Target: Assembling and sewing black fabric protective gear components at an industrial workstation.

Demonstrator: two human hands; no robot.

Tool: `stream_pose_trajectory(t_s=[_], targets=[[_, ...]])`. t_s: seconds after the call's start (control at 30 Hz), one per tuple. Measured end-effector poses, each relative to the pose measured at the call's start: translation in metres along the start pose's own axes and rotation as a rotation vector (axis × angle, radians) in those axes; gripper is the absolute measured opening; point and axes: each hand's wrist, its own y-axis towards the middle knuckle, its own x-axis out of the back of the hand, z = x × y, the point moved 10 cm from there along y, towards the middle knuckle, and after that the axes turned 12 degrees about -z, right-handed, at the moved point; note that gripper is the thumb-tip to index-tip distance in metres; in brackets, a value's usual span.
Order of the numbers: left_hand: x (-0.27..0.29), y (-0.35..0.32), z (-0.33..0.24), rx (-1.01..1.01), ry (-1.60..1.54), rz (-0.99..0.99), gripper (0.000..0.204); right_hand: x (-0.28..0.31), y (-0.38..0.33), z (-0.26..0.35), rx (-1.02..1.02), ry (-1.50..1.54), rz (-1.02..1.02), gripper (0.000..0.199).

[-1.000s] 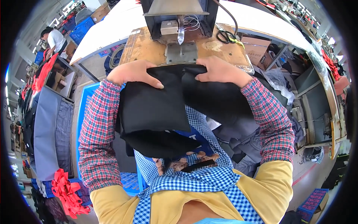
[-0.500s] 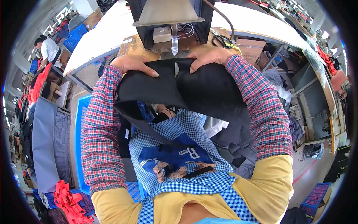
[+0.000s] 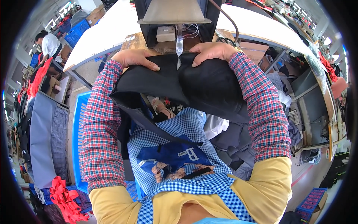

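Note:
A piece of black fabric (image 3: 156, 82) is stretched between my two hands below a lamp-lit machine head. My left hand (image 3: 136, 59) grips its upper edge, thumb on top and fingers hidden beneath. On the other side my right hand (image 3: 212, 53) pinches the same edge, thumb also on top. Between them a narrow pale gap (image 3: 179, 63) shows in the cloth, right under the clear pointed tip (image 3: 179, 47) hanging from the machine. Whether the tip touches the cloth I cannot tell. A loose black strip (image 3: 160, 132) droops from the fabric over my checked apron (image 3: 167, 127).
The machine with its beige shade (image 3: 175, 13) stands on a wooden board at the white table (image 3: 100, 37). A blue crate (image 3: 79, 138) is beside my left arm. Dark cloth pieces (image 3: 233, 140) lie right of my lap. Another person (image 3: 50, 46) stands far left.
My view has shifted slightly, and the machine sits a little further right. The gap in the fabric now lies closer under the tip. Both hands keep their hold.

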Motion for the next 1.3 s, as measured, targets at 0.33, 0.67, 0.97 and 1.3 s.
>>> stream_pose_trajectory(t_s=[0.33, 0.67, 0.97, 1.3], targets=[[0.019, 0.019, 0.006, 0.001, 0.106, -0.070, 0.059, 0.008, 0.004, 0.000, 0.002, -0.054, -0.021, 0.040], [0.031, 0.029, 0.010, 0.025, 0.204, -0.108, 0.060, 0.016, 0.009, -0.001, -0.047, -0.084, -0.020, 0.044], [0.035, 0.018, 0.008, -0.034, 0.256, -0.100, 0.059, 0.045, -0.018, 0.020, 0.131, -0.216, -0.276, 0.055], [0.024, -0.026, 0.021, -0.121, -0.070, -0.169, 0.040, 0.152, -0.186, -0.107, -0.180, -0.114, -0.389, 0.064]])
